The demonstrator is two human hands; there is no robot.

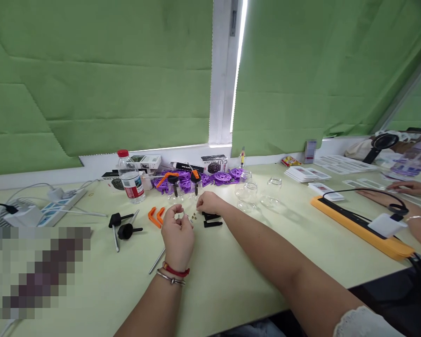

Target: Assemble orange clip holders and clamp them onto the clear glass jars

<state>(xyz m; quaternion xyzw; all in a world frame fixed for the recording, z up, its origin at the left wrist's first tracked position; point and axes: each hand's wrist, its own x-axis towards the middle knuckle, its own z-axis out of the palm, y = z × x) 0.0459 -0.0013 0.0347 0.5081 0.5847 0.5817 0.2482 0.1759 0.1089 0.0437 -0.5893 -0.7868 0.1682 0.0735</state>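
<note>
My left hand [177,234] is curled with thumb and fingers drawn together over the table; whatever small thing it may hold is too tiny to name. My right hand [210,203] reaches in from the right, fingertips pinched together and pointing down. Just below those fingertips lie several small brass-coloured pieces [194,216]. Flat black L-shaped parts [213,224] rest under my right wrist. Left of my left hand are curved orange handles [156,216]. A thin metal rod [156,261] lies beside my left wrist. Behind the hands stand small glass jars with black tops [174,185].
Black scoop-shaped parts with rods [126,231] and a water bottle [131,180] are on the left. Purple openwork pieces [222,177] lie at the back. Clear glass vessels [247,199] stand right of centre. An orange power strip [361,229] and another person's hand [412,188] are at the right.
</note>
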